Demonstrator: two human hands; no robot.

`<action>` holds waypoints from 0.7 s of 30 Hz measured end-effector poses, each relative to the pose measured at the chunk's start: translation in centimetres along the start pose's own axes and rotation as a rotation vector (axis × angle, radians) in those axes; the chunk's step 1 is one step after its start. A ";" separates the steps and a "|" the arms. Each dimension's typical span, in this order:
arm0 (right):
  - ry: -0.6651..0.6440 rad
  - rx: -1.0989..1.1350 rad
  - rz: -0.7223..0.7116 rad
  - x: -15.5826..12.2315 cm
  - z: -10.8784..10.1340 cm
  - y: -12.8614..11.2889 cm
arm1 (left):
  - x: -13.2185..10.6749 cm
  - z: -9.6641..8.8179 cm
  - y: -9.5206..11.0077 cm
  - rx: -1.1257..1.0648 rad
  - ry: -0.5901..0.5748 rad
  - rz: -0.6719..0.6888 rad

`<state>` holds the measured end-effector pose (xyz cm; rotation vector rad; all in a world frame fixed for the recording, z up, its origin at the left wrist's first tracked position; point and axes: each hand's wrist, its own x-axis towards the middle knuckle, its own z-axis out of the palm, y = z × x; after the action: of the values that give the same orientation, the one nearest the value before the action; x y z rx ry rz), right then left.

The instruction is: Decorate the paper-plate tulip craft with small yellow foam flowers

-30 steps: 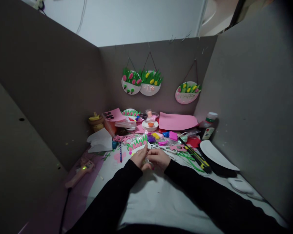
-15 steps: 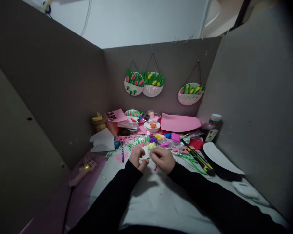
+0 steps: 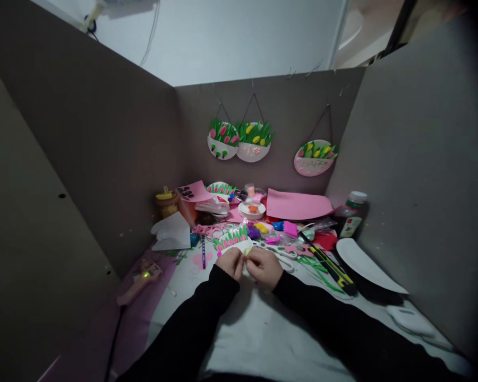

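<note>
In the head view my left hand (image 3: 231, 263) and my right hand (image 3: 264, 269) meet over the middle of the table, fingertips pinched together. Between them shows a small pale yellow lump (image 3: 247, 250), which looks like soft clay; most of it is hidden by the fingers. Right behind the hands lies a white paper plate piece (image 3: 242, 245) decorated with pink tulips and green leaves (image 3: 231, 239). White-handled scissors (image 3: 284, 257) rest beside my right hand.
A glue gun (image 3: 141, 284) with its light on lies at left, near a blue pencil (image 3: 203, 252). At right are a yellow-black utility knife (image 3: 334, 270), a cut plate (image 3: 366, 265) and a bottle (image 3: 351, 212). Clay packets (image 3: 290, 229) and pink sheets (image 3: 298, 204) crowd the back.
My hands have come together, and my left fingers have closed in to meet the right ones at the pale yellow lump. The lump is now lower and more covered. The view has shifted slightly.
</note>
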<state>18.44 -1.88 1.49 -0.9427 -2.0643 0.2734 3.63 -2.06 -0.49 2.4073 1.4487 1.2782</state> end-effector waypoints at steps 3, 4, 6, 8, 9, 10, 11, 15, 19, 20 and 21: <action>0.073 -0.035 0.046 0.2 -0.5 0.4 | -0.1 -0.4 0.0 0.039 0.110 -0.018; 0.084 -0.030 0.062 0.3 -0.8 0.5 | -0.1 -0.6 0.0 0.042 0.138 -0.009; 0.074 0.019 0.082 0.5 -1.4 0.7 | 0.0 -0.9 0.0 0.002 0.163 0.066; 0.041 0.103 0.098 0.6 -1.8 0.9 | 0.2 -1.0 -0.3 -0.081 0.184 0.164; 0.016 0.148 0.103 0.7 -1.9 0.9 | 0.3 -0.8 -0.5 -0.123 0.177 0.205; -0.020 0.186 0.098 0.7 -1.9 0.8 | 0.4 -0.5 -0.7 -0.157 0.143 0.232; -0.066 0.216 0.081 0.6 -1.9 0.7 | 0.5 -0.2 -0.9 -0.193 0.085 0.238; -0.202 0.247 0.021 0.4 -1.4 0.1 | 0.5 1.1 -1.7 -0.358 -0.176 0.153; -0.164 0.238 0.087 0.4 -1.5 0.1 | 0.3 1.1 -2.1 -0.442 -0.219 -0.055; -0.159 0.257 0.109 0.6 -1.7 0.2 | 0.4 1.0 -2.1 -0.444 -0.217 -0.119; -0.150 0.292 0.128 0.7 -1.9 0.2 | 0.4 1.0 -2.1 -0.453 -0.214 -0.176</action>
<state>19.72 -1.55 3.02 -0.8965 -2.0290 0.7119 2.86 -0.21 -1.75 2.0020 1.1358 1.1218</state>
